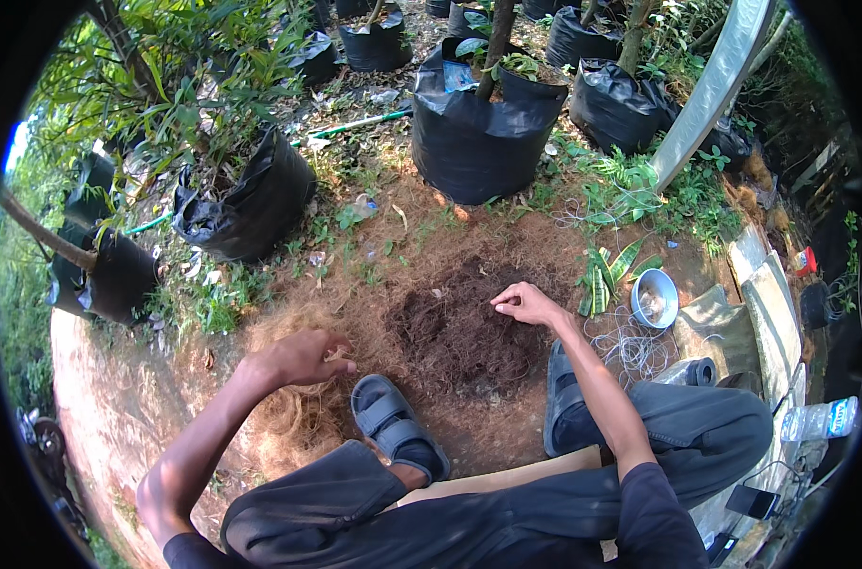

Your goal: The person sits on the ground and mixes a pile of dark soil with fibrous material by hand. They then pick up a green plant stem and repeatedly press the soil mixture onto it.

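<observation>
My left hand [306, 358] hovers over a loose heap of tan coconut fibre [299, 419], thumb and curled fingers apart, with no clear hold on anything. Above the right part of a dark mound of soil mixed with fibres [466, 334] is my right hand [532, 304]. Its thumb and fingertips are drawn together; whether a thin strand lies between them is too small to tell. Right of that hand lie cut variegated snake plant leaves [605, 279], a light blue bowl [644, 316] with a little material inside, and a tangle of pale string [626, 352].
Black plant bags [484, 146] with trees stand ahead, another bag [260, 199] at the left. A slanting metal post [712, 92] rises at the right. Nearby are stone slabs [772, 313], a plastic bottle [808, 421] and a black device with cables [752, 502]. My sandalled feet [395, 419] flank the mound.
</observation>
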The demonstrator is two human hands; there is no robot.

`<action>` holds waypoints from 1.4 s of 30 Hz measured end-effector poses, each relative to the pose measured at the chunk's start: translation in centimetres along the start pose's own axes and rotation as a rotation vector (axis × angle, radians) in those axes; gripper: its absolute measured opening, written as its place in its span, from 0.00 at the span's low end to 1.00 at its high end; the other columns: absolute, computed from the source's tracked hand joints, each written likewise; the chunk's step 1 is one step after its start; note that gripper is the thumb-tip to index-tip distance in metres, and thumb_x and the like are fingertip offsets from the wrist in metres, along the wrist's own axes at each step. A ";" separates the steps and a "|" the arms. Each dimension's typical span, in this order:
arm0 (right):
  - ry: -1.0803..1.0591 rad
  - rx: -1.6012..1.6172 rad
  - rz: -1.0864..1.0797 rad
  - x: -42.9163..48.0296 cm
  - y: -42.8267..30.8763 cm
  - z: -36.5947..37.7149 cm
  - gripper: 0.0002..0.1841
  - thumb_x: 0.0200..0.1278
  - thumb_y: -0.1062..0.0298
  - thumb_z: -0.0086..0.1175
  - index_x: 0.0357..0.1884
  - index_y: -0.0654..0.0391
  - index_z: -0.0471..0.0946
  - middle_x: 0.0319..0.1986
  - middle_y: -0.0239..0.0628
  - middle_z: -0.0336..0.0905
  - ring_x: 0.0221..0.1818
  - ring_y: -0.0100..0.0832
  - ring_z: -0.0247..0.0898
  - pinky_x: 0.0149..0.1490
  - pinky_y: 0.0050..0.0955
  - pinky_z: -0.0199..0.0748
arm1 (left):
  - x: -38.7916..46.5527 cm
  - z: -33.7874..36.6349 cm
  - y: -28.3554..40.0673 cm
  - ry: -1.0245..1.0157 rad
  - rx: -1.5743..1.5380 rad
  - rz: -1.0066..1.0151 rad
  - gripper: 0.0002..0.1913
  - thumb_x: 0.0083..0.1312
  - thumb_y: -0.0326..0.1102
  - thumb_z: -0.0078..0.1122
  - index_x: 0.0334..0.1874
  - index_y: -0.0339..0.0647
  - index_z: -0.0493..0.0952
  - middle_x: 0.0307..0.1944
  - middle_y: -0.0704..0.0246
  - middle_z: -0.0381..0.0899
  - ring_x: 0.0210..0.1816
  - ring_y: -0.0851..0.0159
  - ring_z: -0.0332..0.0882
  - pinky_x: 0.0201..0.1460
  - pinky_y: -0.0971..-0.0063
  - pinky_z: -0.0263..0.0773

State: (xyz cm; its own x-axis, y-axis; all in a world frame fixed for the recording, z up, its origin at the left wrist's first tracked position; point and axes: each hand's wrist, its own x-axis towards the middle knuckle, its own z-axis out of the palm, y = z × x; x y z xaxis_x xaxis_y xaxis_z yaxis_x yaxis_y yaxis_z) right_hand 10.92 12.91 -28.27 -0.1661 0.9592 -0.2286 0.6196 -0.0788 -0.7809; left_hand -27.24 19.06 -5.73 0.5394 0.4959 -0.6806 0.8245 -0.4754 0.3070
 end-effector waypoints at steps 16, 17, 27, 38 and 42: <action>0.160 -0.160 0.044 -0.1 0.8 2.2 0.09 0.53 0.67 0.60 0.37 0.57 0.81 0.30 0.41 0.75 0.33 0.36 0.74 0.39 0.33 0.72 | 7.4 4.5 -1.0 -0.292 -0.049 0.018 0.29 0.65 0.58 0.48 0.63 0.46 0.66 0.59 0.56 0.70 0.60 0.53 0.68 0.64 0.60 0.64; 0.152 -0.158 0.000 0.1 0.7 2.3 0.09 0.53 0.67 0.60 0.36 0.58 0.81 0.31 0.41 0.76 0.35 0.38 0.75 0.41 0.35 0.72 | 7.4 4.5 -1.1 -0.308 -0.066 0.007 0.30 0.65 0.58 0.48 0.63 0.46 0.65 0.59 0.56 0.70 0.61 0.53 0.68 0.65 0.59 0.64; 0.252 0.155 0.034 0.1 -1.0 1.0 0.06 0.58 0.71 0.56 0.32 0.64 0.77 0.25 0.40 0.80 0.28 0.27 0.76 0.35 0.29 0.72 | 7.0 5.3 -0.2 -0.333 -0.090 -0.033 0.30 0.64 0.59 0.48 0.64 0.49 0.65 0.62 0.59 0.67 0.61 0.52 0.68 0.67 0.55 0.60; 0.089 0.460 -0.365 -1.0 -15.5 7.1 0.08 0.58 0.64 0.60 0.36 0.56 0.80 0.47 0.40 0.73 0.49 0.32 0.71 0.47 0.31 0.71 | 6.9 7.0 1.4 -0.160 -1.594 0.190 0.18 0.71 0.34 0.46 0.59 0.33 0.67 0.52 0.61 0.74 0.48 0.66 0.76 0.49 0.75 0.77; -0.032 0.500 -0.297 -0.9 -16.7 7.3 0.12 0.57 0.63 0.61 0.42 0.55 0.80 0.47 0.40 0.74 0.49 0.32 0.71 0.44 0.31 0.74 | 6.2 7.3 1.1 0.019 -1.463 0.015 0.12 0.66 0.28 0.54 0.48 0.30 0.75 0.43 0.60 0.79 0.43 0.67 0.79 0.46 0.78 0.78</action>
State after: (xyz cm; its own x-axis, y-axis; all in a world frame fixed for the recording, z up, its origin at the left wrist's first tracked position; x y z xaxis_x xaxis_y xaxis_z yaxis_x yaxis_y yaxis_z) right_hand -4.86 11.36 -19.29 -0.3055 0.9517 0.0303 0.1070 0.0659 -0.9921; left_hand -24.27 16.28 -14.50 0.5422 0.5122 -0.6661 0.2472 0.6604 0.7090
